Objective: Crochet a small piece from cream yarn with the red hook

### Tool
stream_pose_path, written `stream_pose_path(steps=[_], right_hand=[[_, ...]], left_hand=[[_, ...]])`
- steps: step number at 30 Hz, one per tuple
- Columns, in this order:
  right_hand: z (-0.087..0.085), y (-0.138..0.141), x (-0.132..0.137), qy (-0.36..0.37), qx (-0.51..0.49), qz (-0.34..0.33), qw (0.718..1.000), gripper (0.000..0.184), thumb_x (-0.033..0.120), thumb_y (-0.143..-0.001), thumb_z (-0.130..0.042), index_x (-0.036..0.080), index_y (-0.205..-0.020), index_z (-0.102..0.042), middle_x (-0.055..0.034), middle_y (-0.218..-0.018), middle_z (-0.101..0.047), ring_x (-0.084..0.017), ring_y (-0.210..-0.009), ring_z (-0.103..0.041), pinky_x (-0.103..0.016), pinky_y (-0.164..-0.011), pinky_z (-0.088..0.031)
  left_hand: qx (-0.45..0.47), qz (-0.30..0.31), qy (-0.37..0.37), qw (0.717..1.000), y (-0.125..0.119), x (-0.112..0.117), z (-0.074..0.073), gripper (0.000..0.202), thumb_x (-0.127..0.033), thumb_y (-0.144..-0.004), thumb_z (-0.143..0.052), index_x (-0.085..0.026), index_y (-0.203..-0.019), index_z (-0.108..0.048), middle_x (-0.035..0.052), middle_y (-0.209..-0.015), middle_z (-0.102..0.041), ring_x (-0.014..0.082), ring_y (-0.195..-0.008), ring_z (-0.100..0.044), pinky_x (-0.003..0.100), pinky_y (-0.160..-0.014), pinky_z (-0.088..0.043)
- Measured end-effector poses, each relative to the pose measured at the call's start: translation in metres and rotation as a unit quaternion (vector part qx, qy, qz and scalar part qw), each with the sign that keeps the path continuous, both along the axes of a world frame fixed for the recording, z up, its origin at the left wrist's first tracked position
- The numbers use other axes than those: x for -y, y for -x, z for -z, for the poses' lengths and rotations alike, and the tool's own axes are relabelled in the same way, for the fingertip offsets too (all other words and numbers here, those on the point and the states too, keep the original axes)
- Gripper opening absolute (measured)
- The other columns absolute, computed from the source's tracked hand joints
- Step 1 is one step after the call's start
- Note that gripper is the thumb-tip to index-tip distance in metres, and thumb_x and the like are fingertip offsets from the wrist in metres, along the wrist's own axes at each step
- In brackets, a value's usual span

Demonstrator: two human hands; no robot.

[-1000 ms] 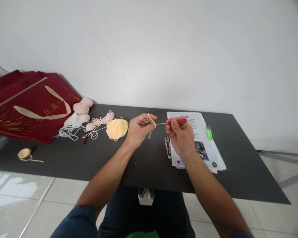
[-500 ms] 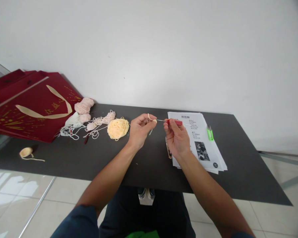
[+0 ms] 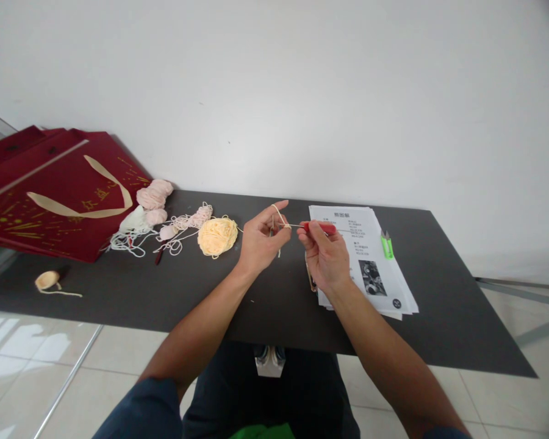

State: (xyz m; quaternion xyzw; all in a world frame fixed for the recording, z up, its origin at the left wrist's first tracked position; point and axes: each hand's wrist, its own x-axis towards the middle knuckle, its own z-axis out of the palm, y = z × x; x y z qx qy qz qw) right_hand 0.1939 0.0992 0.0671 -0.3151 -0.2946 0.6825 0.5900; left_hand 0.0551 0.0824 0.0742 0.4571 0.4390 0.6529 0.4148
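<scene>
Above the dark table (image 3: 174, 292) my left hand (image 3: 258, 241) pinches a strand of cream yarn (image 3: 279, 214) looped over its raised forefinger. My right hand (image 3: 324, 256) is closed on a red-handled crochet hook (image 3: 319, 227); its thin metal tip reaches left into the yarn loop at my left fingertips. The two hands are close together, almost touching. A loose ball of cream yarn (image 3: 217, 236) lies on the table just left of my left hand.
Printed sheets (image 3: 370, 262) lie under and right of my right hand, with green snips (image 3: 385, 245) on their right edge. Pink and white yarn bundles (image 3: 153, 210) and a red gift bag (image 3: 50, 195) sit at the left. A small yarn piece (image 3: 47, 280) lies near the front left.
My right hand has moved left, pushing the hook's tip into the yarn loop. My left forefinger has lifted with the strand over it.
</scene>
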Motion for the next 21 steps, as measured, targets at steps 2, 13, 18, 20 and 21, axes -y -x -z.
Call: stream_pose_path(steps=[2,13,18,20,21], right_hand=[[0.000,0.000,0.000,-0.001,0.007,0.006,1.000,0.020,0.035,-0.079,-0.089,0.020,-0.081,-0.076,0.0007,-0.085,-0.081,-0.009,-0.073,-0.078,-0.017,-0.071,-0.068],[0.001,0.000,0.000,-0.039,0.063,0.010,0.997,0.018,0.035,-0.081,-0.086,0.022,-0.086,-0.076,0.0015,-0.082,-0.078,-0.009,-0.066,-0.069,-0.022,-0.059,-0.059],[0.002,0.005,0.011,-0.086,0.145,0.085,0.982,0.021,0.036,-0.081,-0.086,0.024,-0.097,-0.081,0.0003,-0.081,-0.080,-0.013,-0.067,-0.073,-0.027,-0.065,-0.061],[0.002,0.007,0.016,-0.104,0.189,0.115,0.970,0.021,0.038,-0.083,-0.084,0.024,-0.100,-0.081,0.0002,-0.080,-0.080,-0.014,-0.067,-0.074,-0.028,-0.066,-0.062],[0.001,0.007,0.018,-0.110,0.204,0.122,0.965,0.021,0.039,-0.085,-0.082,0.024,-0.100,-0.081,0.0001,-0.080,-0.080,-0.014,-0.067,-0.075,-0.029,-0.066,-0.063]], left_hand=[[0.006,-0.003,0.000,1.000,0.001,0.001,-0.001,0.049,-0.018,-0.075,-0.079,-0.023,-0.123,-0.075,-0.0031,-0.079,-0.065,0.0091,-0.066,-0.054,0.025,-0.065,-0.043],[0.047,-0.015,0.009,0.999,0.003,-0.004,0.005,0.046,-0.021,-0.074,-0.085,-0.022,-0.120,-0.077,-0.0004,-0.084,-0.073,0.0093,-0.070,-0.061,0.023,-0.064,-0.046],[0.116,0.004,0.035,0.993,-0.003,-0.004,0.007,0.044,-0.021,-0.069,-0.089,-0.022,-0.112,-0.079,0.0001,-0.084,-0.076,0.0105,-0.072,-0.067,0.025,-0.069,-0.052],[0.140,0.005,0.039,0.989,-0.005,-0.004,0.009,0.045,-0.022,-0.069,-0.090,-0.023,-0.112,-0.079,0.0002,-0.085,-0.077,0.0109,-0.074,-0.068,0.026,-0.074,-0.054],[0.147,0.005,0.039,0.988,-0.005,-0.004,0.009,0.046,-0.022,-0.069,-0.090,-0.023,-0.114,-0.079,0.0001,-0.086,-0.077,0.0109,-0.075,-0.069,0.027,-0.077,-0.055]])
